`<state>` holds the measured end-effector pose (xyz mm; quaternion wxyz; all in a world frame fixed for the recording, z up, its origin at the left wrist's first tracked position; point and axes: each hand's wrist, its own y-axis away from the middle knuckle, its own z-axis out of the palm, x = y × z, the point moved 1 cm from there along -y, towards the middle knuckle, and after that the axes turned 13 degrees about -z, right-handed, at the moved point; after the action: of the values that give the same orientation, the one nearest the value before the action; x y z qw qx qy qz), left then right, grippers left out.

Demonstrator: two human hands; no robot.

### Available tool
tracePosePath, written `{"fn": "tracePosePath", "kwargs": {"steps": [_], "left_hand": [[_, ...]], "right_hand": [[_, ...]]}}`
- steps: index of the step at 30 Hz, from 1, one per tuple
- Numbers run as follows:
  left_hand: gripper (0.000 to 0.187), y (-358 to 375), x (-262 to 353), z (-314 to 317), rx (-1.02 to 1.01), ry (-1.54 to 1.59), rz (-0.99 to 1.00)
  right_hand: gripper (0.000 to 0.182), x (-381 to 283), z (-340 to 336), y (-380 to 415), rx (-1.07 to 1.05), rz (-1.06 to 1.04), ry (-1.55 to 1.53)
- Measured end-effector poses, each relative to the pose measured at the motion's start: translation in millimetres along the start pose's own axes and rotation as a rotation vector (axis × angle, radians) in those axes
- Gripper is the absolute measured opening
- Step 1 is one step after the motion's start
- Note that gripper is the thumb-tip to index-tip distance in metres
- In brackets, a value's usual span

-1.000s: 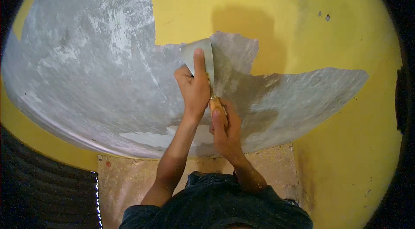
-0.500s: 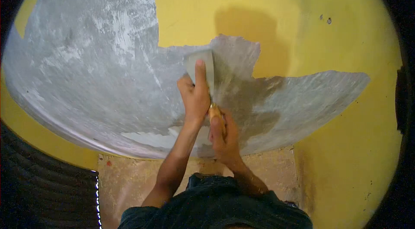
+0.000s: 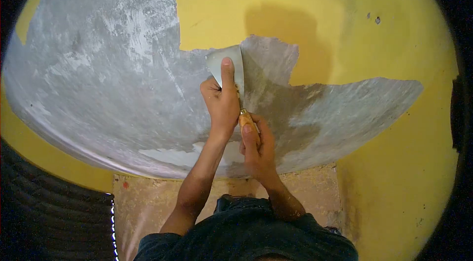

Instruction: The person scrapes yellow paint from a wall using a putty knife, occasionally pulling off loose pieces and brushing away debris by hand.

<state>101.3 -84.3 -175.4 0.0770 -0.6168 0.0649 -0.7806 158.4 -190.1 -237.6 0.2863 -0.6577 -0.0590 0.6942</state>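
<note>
A scraper (image 3: 237,64) with a wide, flat metal blade and a wooden handle is held against the wall. The blade's top edge meets the ragged lower edge of the yellow paint (image 3: 212,10). My right hand (image 3: 258,147) is wrapped round the handle, its thumb lying along it. My left hand (image 3: 221,106) is on the blade, thumb stretched up along the metal and fingers curled in beside it. Around the blade, the wall is bare grey (image 3: 148,93), with whitish streaks at the left.
Yellow paint covers the upper and right parts of the wall, with two small chips (image 3: 377,20) at the upper right. A brown, stained panel (image 3: 162,197) is below the grey area. Dark ribbed material (image 3: 49,202) fills the lower left. Shadows fall right of my hands.
The scraper and both hands have moved slightly up the wall. The blade's edge now reaches the yellow paint's lower edge. Both hands keep their hold.
</note>
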Motion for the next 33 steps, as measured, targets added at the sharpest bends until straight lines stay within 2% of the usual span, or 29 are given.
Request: {"fn": "tracePosePath", "kwargs": {"steps": [3,5,9,11,14,18,21,24,26,27,29,30,33], "left_hand": [[0.060,3,-6,0,0.007,-0.005,0.066],[0.059,5,0,3,0.055,-0.015,0.012],[0.058,0,7,2,-0.025,0.029,0.045],[0.058,6,-5,-5,0.017,-0.016,0.033],[0.058,-2,2,0,0.048,-0.016,0.036],[0.059,3,12,-3,0.013,-0.015,0.030],[0.058,7,-7,-9,0.096,-0.059,0.027],[0.057,0,7,-2,0.053,0.006,0.008],[0.056,0,7,-7,0.024,-0.003,-0.011],[0.056,-2,9,-10,-0.011,-0.012,-0.017],[0.056,4,-1,-14,0.047,-0.049,-0.015],[0.057,6,-4,-13,0.101,-0.070,-0.003],[0.061,-1,8,-8,0.092,-0.029,-0.021]], "right_hand": [[0.038,13,1,6,0.037,-0.119,0.027],[0.035,15,2,3,0.048,-0.148,0.015],[0.033,-4,-1,-3,-0.016,0.014,0.004],[0.032,3,2,4,0.024,-0.117,0.011],[0.032,11,7,1,0.062,-0.194,0.004],[0.032,-5,6,-3,-0.007,-0.044,0.035],[0.032,15,7,7,0.014,-0.136,0.059],[0.034,14,8,4,0.076,-0.192,0.044],[0.036,-12,6,-3,-0.028,0.033,0.039],[0.036,-7,9,-3,-0.028,0.033,0.032],[0.036,10,11,4,0.018,-0.133,0.027],[0.036,14,11,5,0.017,-0.143,0.031],[0.035,12,11,4,0.026,-0.173,0.067]]}}
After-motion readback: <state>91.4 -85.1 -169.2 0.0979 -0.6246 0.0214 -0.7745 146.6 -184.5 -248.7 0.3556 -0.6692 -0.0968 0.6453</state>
